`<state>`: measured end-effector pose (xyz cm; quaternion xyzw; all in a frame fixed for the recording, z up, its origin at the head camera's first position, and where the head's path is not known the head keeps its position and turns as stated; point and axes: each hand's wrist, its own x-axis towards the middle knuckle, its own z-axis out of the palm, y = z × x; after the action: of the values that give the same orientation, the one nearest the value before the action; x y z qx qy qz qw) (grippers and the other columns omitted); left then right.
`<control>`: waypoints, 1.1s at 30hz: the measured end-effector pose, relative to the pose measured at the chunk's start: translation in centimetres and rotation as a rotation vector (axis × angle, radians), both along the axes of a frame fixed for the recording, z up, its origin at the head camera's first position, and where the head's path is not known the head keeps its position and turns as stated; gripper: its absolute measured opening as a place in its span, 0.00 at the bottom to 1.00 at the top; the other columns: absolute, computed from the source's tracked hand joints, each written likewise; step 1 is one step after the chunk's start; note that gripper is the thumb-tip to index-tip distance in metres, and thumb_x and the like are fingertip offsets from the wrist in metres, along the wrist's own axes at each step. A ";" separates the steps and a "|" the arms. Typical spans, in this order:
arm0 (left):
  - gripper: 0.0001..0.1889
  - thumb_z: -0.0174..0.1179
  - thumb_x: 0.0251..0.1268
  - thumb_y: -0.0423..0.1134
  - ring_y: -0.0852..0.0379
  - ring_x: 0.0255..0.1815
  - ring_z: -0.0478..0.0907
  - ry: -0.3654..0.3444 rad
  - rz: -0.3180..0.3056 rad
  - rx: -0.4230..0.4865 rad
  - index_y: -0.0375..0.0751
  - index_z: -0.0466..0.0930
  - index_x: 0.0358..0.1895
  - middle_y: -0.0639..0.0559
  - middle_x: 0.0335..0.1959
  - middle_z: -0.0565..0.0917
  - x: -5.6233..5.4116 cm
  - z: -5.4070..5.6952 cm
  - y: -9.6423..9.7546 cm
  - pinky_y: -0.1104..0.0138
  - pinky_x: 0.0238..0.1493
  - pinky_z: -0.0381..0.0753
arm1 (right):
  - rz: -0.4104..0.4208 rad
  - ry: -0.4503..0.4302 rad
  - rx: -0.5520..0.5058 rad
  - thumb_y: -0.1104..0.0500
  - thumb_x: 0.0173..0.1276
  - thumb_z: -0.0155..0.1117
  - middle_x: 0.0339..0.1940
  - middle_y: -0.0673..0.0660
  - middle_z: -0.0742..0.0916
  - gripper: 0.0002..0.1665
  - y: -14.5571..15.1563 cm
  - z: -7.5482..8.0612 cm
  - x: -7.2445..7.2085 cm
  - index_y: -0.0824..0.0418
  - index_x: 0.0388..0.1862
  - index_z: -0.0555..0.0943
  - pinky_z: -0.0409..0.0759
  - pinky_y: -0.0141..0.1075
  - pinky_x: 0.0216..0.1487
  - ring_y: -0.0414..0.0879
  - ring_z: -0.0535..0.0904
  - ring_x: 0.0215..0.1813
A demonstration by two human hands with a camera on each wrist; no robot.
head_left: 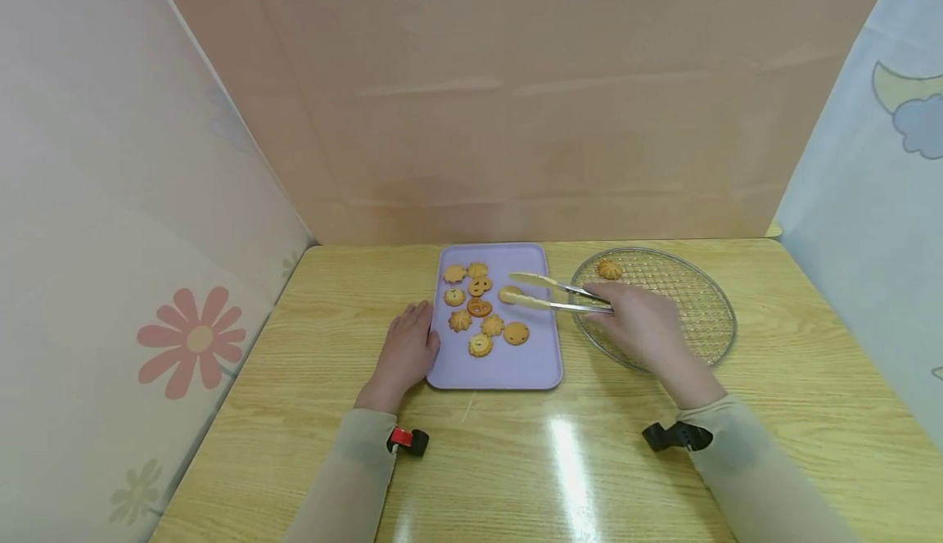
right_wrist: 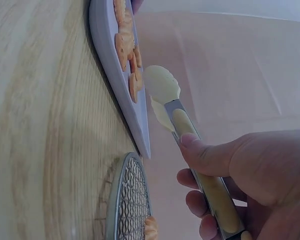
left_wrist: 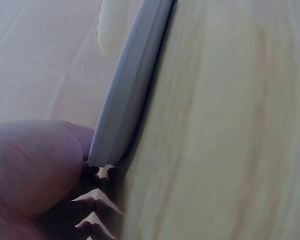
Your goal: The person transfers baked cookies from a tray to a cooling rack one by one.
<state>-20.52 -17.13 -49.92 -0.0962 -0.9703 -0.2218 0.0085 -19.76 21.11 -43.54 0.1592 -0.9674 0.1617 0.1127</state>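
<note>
My right hand (head_left: 639, 323) grips metal tongs (head_left: 532, 302) with pale tips. Their arms are spread apart over the right half of a lavender tray (head_left: 526, 373), around a round cookie (head_left: 509, 294); in the right wrist view the tips (right_wrist: 161, 84) hold nothing visible. Several cookies of different shapes lie on the tray, among them a pretzel-shaped one (head_left: 479, 307), flower-shaped ones (head_left: 492, 325) and a round one with small holes (head_left: 516, 333). My left hand (head_left: 403, 350) rests along the tray's left edge, its thumb touching the rim; its other fingertips are partly hidden in the left wrist view.
A round wire rack (head_left: 696, 305) stands right of the tray, partly under my right hand. One ridged cookie (head_left: 609, 269) lies near its far left rim. The wooden table (head_left: 501, 461) meets a brown wall (head_left: 530, 142) behind and printed sheets at both sides.
</note>
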 end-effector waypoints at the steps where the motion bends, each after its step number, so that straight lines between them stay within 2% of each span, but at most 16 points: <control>1: 0.30 0.54 0.85 0.36 0.32 0.87 0.59 0.001 -0.001 0.002 0.25 0.66 0.82 0.30 0.83 0.68 0.0 0.0 0.0 0.40 0.87 0.54 | 0.001 0.003 0.000 0.51 0.68 0.84 0.50 0.62 0.94 0.30 0.0 -0.1 0.0 0.52 0.69 0.88 0.78 0.47 0.23 0.58 0.91 0.39; 5: 0.30 0.54 0.85 0.36 0.31 0.86 0.60 0.010 -0.006 0.010 0.24 0.66 0.82 0.30 0.83 0.69 0.1 0.0 0.0 0.40 0.87 0.55 | -0.001 0.011 0.010 0.50 0.68 0.84 0.50 0.61 0.94 0.30 -0.1 -0.4 0.0 0.52 0.68 0.89 0.79 0.47 0.23 0.59 0.92 0.42; 13: 0.30 0.54 0.85 0.36 0.31 0.86 0.59 0.011 -0.008 0.009 0.24 0.66 0.82 0.30 0.83 0.68 0.1 0.1 0.0 0.41 0.87 0.55 | 0.011 -0.009 0.019 0.51 0.70 0.83 0.58 0.61 0.93 0.30 -0.4 -0.6 0.0 0.53 0.69 0.88 0.86 0.55 0.30 0.64 0.92 0.49; 21: 0.30 0.53 0.86 0.36 0.32 0.87 0.58 0.000 -0.004 0.006 0.25 0.65 0.83 0.31 0.83 0.68 0.1 0.1 0.0 0.42 0.88 0.53 | 0.001 -0.012 0.033 0.51 0.70 0.83 0.62 0.62 0.92 0.31 -0.6 -1.0 0.0 0.54 0.69 0.88 0.86 0.54 0.29 0.65 0.92 0.52; 33: 0.30 0.53 0.86 0.37 0.32 0.87 0.59 0.010 -0.010 0.002 0.25 0.66 0.82 0.31 0.83 0.68 0.1 -0.2 -0.1 0.41 0.88 0.54 | -0.003 0.019 0.032 0.52 0.68 0.84 0.59 0.61 0.93 0.30 -0.9 -1.1 0.0 0.55 0.68 0.89 0.86 0.55 0.29 0.65 0.92 0.50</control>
<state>-20.47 -17.24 -50.09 -0.1020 -0.9696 -0.2223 0.0124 -19.72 20.20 -44.67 0.1609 -0.9690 0.1446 0.1196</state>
